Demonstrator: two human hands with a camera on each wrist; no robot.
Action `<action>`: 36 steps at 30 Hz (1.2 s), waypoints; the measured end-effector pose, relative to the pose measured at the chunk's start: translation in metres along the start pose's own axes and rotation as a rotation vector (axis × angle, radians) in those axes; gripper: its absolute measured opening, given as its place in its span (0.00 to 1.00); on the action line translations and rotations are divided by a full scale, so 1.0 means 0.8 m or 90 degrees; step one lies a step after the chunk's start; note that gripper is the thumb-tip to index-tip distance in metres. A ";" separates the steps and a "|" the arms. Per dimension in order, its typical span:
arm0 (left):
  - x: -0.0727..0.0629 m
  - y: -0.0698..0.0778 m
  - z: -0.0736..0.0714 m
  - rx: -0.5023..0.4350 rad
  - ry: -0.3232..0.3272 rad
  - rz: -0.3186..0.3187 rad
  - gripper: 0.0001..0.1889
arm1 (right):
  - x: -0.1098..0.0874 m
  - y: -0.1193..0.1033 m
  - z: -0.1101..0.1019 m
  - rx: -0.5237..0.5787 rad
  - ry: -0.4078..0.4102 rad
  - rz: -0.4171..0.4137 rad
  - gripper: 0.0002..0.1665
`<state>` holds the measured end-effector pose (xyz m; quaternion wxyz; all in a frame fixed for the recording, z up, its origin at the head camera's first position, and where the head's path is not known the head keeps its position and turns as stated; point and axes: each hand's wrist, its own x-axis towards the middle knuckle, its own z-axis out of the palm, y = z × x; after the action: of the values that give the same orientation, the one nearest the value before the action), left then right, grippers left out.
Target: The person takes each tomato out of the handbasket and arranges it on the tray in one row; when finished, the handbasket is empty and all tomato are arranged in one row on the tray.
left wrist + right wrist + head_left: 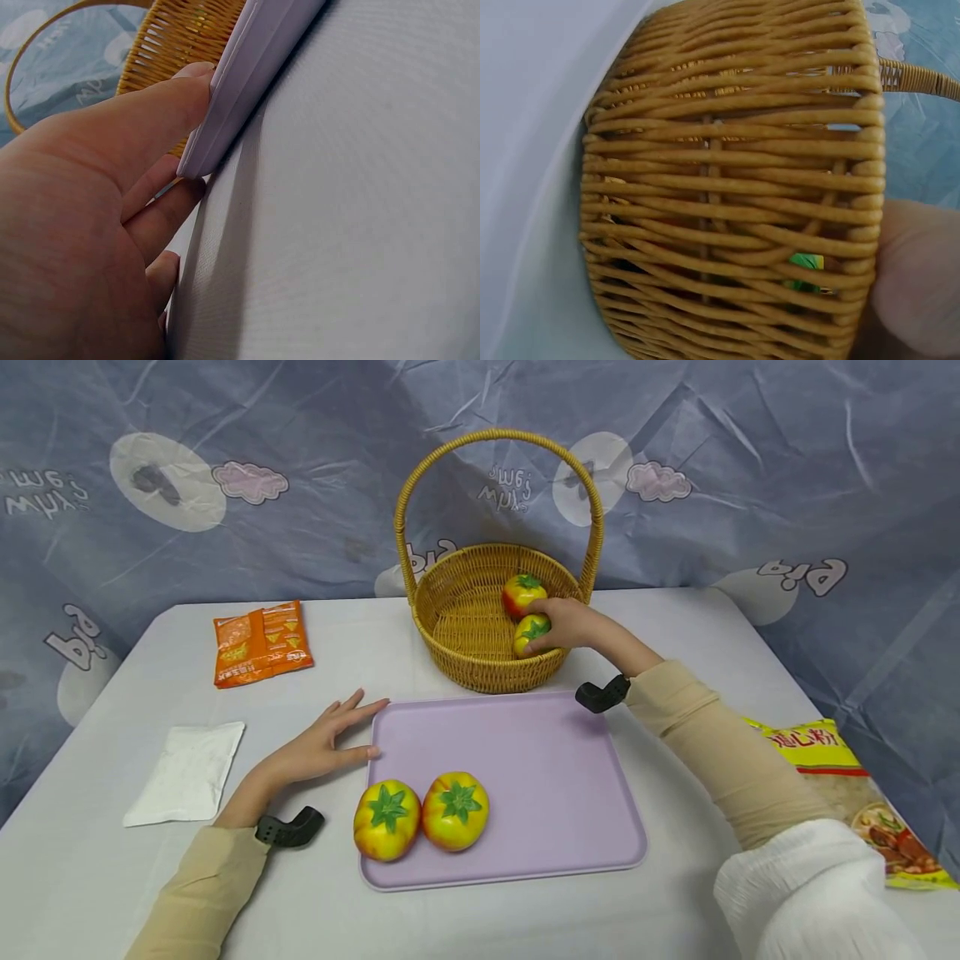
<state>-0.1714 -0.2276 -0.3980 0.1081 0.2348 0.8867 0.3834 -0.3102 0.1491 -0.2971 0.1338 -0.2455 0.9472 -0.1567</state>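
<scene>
In the head view my right hand [570, 622] reaches over the right rim of the wicker basket [457, 589]. Its thumb and fingers curl round the nearer yellow toy persimmon [531, 633] inside. Behind that one lies a redder persimmon [521, 593]. My left hand [318, 747] touches the left edge of the lilac tray [540, 777] with its fingers nearly straight. On the tray's front left, two more persimmons [387, 820] with green leaf tops sit side by side. The right wrist view shows mostly the basket wall [735, 172], which hides the fingers.
An orange snack packet [262, 645] lies at the back left, with a white pouch [185, 774] nearer. On the right is a yellow food bag [862, 802], partly behind the right sleeve. The basket's tall handle [498, 435] arches upward before a grey-blue printed cloth.
</scene>
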 end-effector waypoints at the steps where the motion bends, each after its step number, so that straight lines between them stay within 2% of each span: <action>1: 0.000 0.000 0.000 0.000 0.000 0.001 0.36 | 0.000 -0.001 0.000 -0.005 -0.003 -0.004 0.39; 8: 0.001 -0.001 0.000 -0.001 0.000 0.002 0.36 | 0.007 -0.010 0.001 -0.036 -0.033 -0.077 0.37; 12: 0.000 0.000 0.001 -0.001 0.000 0.003 0.36 | 0.007 -0.012 0.001 -0.025 -0.032 -0.089 0.36; 16: 0.000 0.002 0.000 0.002 0.000 0.005 0.36 | 0.004 -0.007 0.000 0.051 -0.003 -0.086 0.34; 19: 0.000 0.001 0.000 0.004 0.000 0.005 0.36 | -0.003 -0.009 -0.004 0.150 0.020 -0.079 0.33; 23: -0.001 0.000 0.000 0.003 0.001 0.000 0.36 | -0.024 -0.026 -0.016 0.272 0.028 -0.083 0.32; 26: 0.000 -0.001 0.000 0.002 0.003 0.000 0.36 | -0.046 -0.039 -0.024 0.333 0.019 -0.102 0.32; 32: 0.000 -0.002 0.000 -0.004 0.000 0.003 0.36 | -0.095 -0.060 -0.024 0.396 0.003 -0.157 0.33; 36: 0.001 -0.003 -0.001 -0.003 -0.002 0.003 0.36 | -0.125 -0.069 -0.005 0.412 -0.015 -0.162 0.34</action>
<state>-0.1728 -0.2288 -0.3991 0.1090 0.2371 0.8850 0.3856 -0.2033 0.1547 -0.2559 0.1948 -0.3082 0.8088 -0.4613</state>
